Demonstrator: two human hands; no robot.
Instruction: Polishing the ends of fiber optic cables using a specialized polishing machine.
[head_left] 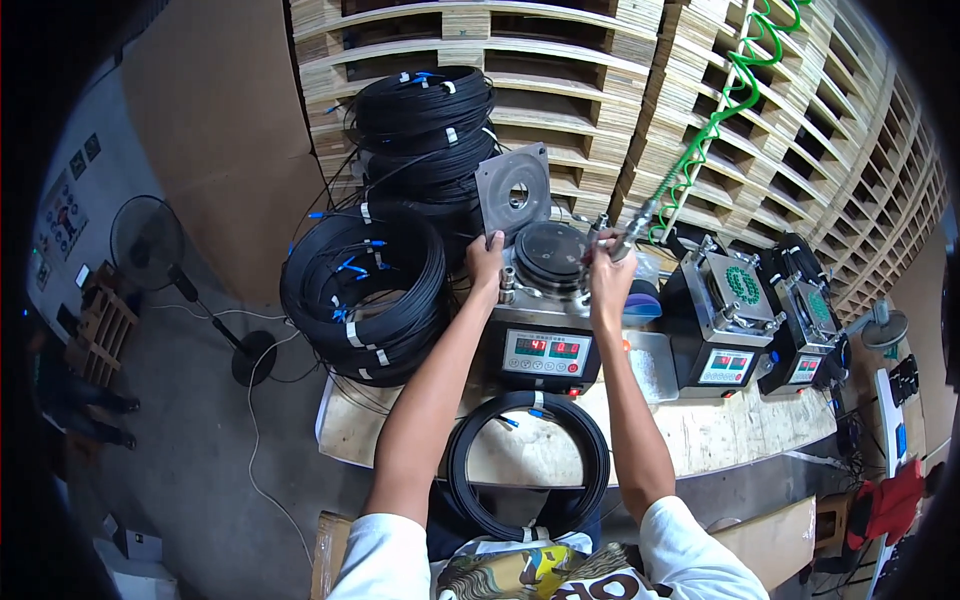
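My left hand grips the lower corner of a square grey metal plate with a round hole, which stands tilted up. My right hand is wrapped round an air blow gun, somewhat blurred, with a green coiled air hose running up from it. Between the hands is the round dark disc on top of a black machine with a red digital display. A ring of black cable with blue connectors lies before the machine, hanging past the bench's front edge.
Stacked black cable coils stand at left. Two similar machines and a clear plastic tray are at right on the wooden bench. Wooden pallets rise behind; a standing fan is far left.
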